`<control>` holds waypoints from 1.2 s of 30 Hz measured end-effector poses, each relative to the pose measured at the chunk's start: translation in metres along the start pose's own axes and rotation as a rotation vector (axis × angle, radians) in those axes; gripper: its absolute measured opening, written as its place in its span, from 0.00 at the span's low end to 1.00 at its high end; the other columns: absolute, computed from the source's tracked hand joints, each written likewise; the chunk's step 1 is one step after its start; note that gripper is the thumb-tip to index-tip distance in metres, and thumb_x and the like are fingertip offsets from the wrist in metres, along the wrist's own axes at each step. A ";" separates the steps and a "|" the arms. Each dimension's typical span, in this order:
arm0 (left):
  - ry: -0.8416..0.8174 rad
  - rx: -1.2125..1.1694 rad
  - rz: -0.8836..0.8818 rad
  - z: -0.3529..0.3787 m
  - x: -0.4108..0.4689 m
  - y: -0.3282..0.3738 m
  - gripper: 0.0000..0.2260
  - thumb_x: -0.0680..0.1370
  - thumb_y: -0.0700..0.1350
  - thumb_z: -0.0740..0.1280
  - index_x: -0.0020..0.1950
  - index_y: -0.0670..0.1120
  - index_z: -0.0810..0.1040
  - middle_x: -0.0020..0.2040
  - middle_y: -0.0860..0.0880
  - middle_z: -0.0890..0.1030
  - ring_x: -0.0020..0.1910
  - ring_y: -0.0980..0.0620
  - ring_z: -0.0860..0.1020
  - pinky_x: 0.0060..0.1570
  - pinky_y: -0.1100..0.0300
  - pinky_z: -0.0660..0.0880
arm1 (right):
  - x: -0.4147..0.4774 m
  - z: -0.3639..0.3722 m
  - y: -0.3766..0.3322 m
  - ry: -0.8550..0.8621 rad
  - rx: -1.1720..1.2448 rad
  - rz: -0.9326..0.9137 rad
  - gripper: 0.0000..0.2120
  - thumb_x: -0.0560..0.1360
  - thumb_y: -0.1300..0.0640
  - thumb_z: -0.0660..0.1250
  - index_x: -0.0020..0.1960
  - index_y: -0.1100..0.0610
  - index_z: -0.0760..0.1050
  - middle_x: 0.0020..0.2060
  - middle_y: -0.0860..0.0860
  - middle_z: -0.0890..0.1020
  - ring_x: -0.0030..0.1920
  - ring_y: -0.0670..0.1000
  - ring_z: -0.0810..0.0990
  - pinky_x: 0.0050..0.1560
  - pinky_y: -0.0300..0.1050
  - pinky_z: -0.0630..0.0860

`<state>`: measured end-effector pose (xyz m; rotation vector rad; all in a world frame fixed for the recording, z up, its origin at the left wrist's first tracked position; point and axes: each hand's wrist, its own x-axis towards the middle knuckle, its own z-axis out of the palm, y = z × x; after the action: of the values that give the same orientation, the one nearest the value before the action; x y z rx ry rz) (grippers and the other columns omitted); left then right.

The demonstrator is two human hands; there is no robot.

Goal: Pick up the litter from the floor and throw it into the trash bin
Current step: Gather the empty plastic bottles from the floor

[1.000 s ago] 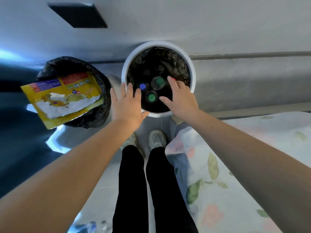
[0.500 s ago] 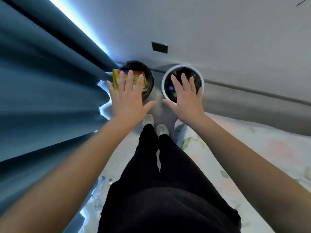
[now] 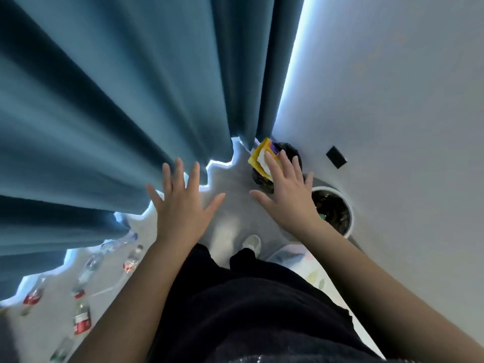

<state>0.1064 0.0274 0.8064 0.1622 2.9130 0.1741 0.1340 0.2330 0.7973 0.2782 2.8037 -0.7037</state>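
Note:
Both my hands are spread flat in front of me and hold nothing. My left hand (image 3: 180, 203) hangs before the blue curtain. My right hand (image 3: 285, 192) is in front of a black bag (image 3: 262, 179) with a yellow packet (image 3: 259, 157) on top. The white round trash bin (image 3: 349, 205), lined in black with bottles inside, stands to the right of that hand by the wall. Several plastic bottles lie on the grey floor at the lower left, among them one with a red label (image 3: 81, 320) and another near the curtain hem (image 3: 132, 259).
A heavy blue curtain (image 3: 104, 100) fills the left and top. A pale wall (image 3: 392, 87) with a dark socket (image 3: 336, 157) is on the right. My black trousers (image 3: 248, 310) and one white shoe (image 3: 252, 243) are below; a floral sheet (image 3: 298, 258) lies at the right.
The view has swung left, away from the bin and toward the curtain. The bin now sits at the right and floor bottles have come into view. Both hands stay spread.

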 end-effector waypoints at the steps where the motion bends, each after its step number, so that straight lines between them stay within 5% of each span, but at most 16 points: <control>1: 0.002 -0.015 -0.049 0.000 -0.006 -0.010 0.37 0.75 0.68 0.56 0.78 0.51 0.52 0.79 0.45 0.47 0.77 0.44 0.42 0.70 0.33 0.43 | 0.003 0.001 -0.011 -0.011 -0.025 -0.045 0.39 0.76 0.39 0.63 0.78 0.44 0.46 0.79 0.52 0.46 0.78 0.58 0.41 0.73 0.69 0.44; 13: 0.069 -0.121 -0.365 -0.012 -0.064 -0.149 0.34 0.76 0.67 0.53 0.77 0.53 0.51 0.79 0.47 0.46 0.77 0.45 0.41 0.70 0.35 0.40 | 0.008 0.040 -0.167 -0.115 -0.181 -0.362 0.37 0.77 0.37 0.58 0.78 0.44 0.43 0.79 0.52 0.46 0.78 0.57 0.41 0.74 0.66 0.42; 27: 0.104 -0.169 -0.621 -0.007 -0.188 -0.392 0.33 0.76 0.67 0.53 0.77 0.53 0.55 0.79 0.47 0.49 0.78 0.45 0.44 0.71 0.35 0.43 | -0.063 0.188 -0.375 -0.243 -0.137 -0.441 0.38 0.77 0.38 0.60 0.78 0.43 0.43 0.79 0.50 0.45 0.78 0.56 0.41 0.74 0.65 0.42; 36: 0.154 -0.281 -0.798 -0.002 -0.231 -0.464 0.32 0.77 0.65 0.56 0.77 0.51 0.57 0.79 0.47 0.51 0.78 0.46 0.45 0.70 0.34 0.44 | -0.078 0.242 -0.454 -0.368 -0.219 -0.580 0.38 0.77 0.40 0.61 0.78 0.44 0.44 0.79 0.50 0.45 0.78 0.56 0.40 0.73 0.65 0.42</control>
<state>0.2857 -0.4595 0.7964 -1.0692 2.7976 0.4574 0.1441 -0.2873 0.8105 -0.6586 2.5608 -0.4779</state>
